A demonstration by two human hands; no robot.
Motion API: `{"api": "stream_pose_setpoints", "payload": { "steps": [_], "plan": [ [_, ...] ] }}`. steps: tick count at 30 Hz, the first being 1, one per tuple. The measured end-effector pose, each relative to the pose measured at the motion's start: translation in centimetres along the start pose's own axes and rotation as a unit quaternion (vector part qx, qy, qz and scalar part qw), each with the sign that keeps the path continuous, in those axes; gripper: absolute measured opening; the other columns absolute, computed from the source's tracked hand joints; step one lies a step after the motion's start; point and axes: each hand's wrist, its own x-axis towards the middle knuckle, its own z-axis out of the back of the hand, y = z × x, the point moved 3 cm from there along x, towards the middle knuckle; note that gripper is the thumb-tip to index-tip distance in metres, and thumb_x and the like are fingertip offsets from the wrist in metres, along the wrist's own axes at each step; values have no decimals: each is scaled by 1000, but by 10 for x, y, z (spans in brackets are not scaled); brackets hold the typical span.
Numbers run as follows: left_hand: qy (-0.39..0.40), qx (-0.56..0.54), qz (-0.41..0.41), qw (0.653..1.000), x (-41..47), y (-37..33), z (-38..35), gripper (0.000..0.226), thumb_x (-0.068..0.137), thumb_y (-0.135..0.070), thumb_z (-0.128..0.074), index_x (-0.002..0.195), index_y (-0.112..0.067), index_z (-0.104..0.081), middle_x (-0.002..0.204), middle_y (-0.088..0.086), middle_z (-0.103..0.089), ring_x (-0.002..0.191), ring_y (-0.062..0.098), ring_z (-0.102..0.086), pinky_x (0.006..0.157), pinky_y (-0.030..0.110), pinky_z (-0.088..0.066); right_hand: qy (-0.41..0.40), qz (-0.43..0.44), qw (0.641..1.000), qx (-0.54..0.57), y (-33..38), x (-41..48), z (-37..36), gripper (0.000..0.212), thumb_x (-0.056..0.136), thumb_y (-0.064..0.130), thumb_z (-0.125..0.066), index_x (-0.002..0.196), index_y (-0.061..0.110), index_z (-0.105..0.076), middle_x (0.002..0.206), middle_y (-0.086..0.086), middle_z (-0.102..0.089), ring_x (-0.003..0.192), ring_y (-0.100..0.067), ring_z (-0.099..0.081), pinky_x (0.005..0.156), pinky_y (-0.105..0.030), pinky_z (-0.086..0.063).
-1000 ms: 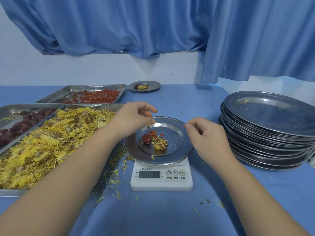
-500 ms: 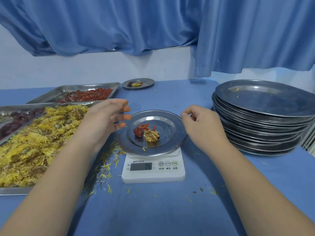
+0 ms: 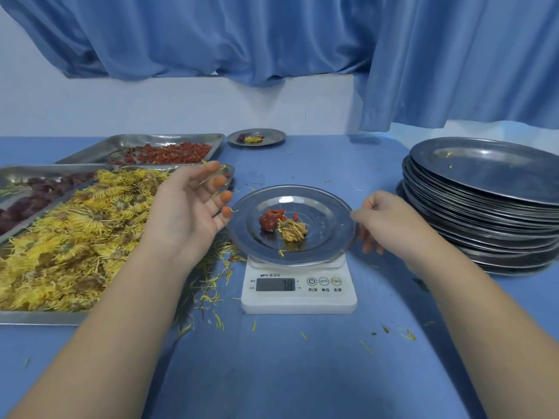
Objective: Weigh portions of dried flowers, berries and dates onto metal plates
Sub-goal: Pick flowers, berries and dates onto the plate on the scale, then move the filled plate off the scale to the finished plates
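**On a blue table: a plate of dried goods on a kitchen scale, a hand at each side**

At the far left lies a metal tray of dark dates [image 3: 33,195], and against it a larger tray heaped with yellow dried flowers [image 3: 69,237]. Behind these, farther back, a third tray holds red berries [image 3: 169,154]. Loose yellow petals [image 3: 211,282] are scattered on the blue table [image 3: 272,373] beside the flower tray.

The person's left hand [image 3: 187,213] hovers over the near corner of the flower tray, palm turned inward, fingers spread wide and holding nothing; its fingertips come close to the left rim of the plate without touching it.

At centre, a round metal plate [image 3: 326,237] sits on a white digital scale [image 3: 299,294] whose lit display faces the viewer. On the plate lie one date, a few red berries and a small clump of dried flower, all touching.

The right hand [image 3: 387,219] pinches the plate's right rim, thumb on top and fingers curled beneath.

Far back, just right of the berry tray, a small plate [image 3: 257,137] already carries a portion. At the far right stands a tall stack of empty metal plates [image 3: 484,207].
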Motion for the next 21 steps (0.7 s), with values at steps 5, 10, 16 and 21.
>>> {"api": "stream_pose_setpoints", "payload": {
  "steps": [5, 10, 16, 21],
  "plan": [
    [-6, -64, 29, 997, -1, -3, 5, 16, 89, -26, -51, 88, -19, -65, 68, -5, -61, 58, 12, -55, 60, 26, -39, 71, -52, 990, 109, -1, -5, -2, 19, 87, 5, -52, 72, 15, -45, 53, -4, -61, 45, -20, -57, 43, -25, -36],
    [4, -125, 54, 991, -1, -4, 8, 18, 87, -29, -52, 89, -18, -66, 71, -4, -62, 60, 14, -55, 59, 26, -39, 63, -67, 961, 260, 1, -5, -7, 29, 88, -6, -49, 70, 14, -40, 50, -11, -52, 43, -21, -53, 41, -26, -36],
    [-3, -188, 56, 981, -1, -7, 11, 19, 85, -29, -53, 87, -18, -68, 70, -3, -63, 60, 14, -54, 58, 26, -40, 21, -63, 938, 339, 12, 3, -12, 33, 90, -9, -46, 70, 15, -37, 50, -7, -53, 41, -15, -52, 38, -20, -40],
    [-33, -262, 58, 963, -1, -11, 16, 20, 85, -30, -53, 89, -17, -68, 73, -1, -65, 66, 17, -61, 62, 29, -41, -10, -65, 934, 351, 42, 42, -16, 35, 93, -8, -43, 69, 16, -34, 53, -6, -47, 39, -14, -50, 36, -17, -38]
  ]
}}
